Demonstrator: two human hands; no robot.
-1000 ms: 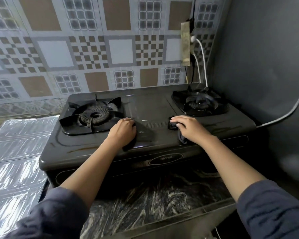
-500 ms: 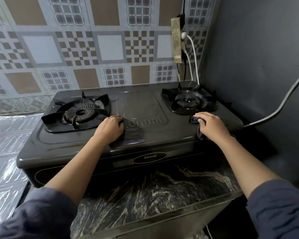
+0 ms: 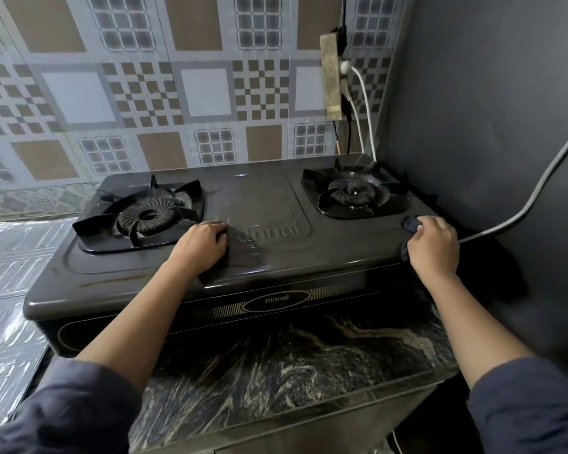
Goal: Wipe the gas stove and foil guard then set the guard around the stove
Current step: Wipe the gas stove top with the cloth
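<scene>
The dark two-burner gas stove [image 3: 276,257] stands on a marbled counter [image 3: 276,371]. My left hand [image 3: 204,245] rests on the stove top just right of the left burner [image 3: 145,217], fingers bent, holding nothing. At the stove's front right corner, near the right burner [image 3: 354,191], my right hand [image 3: 435,247] grips a dark cloth [image 3: 410,224] and presses it onto the surface. The silver foil guard [image 3: 10,290] lies flat to the left of the stove.
A patterned tiled wall [image 3: 177,93] runs behind the stove and a dark wall [image 3: 489,126] closes the right side. A grey hose [image 3: 522,208] runs to the stove's right end. White and black cables [image 3: 364,103] hang from a wall socket.
My right hand has slid the cloth rightward along the stove top, from the middle to the front right corner. The left hand has stayed in place.
</scene>
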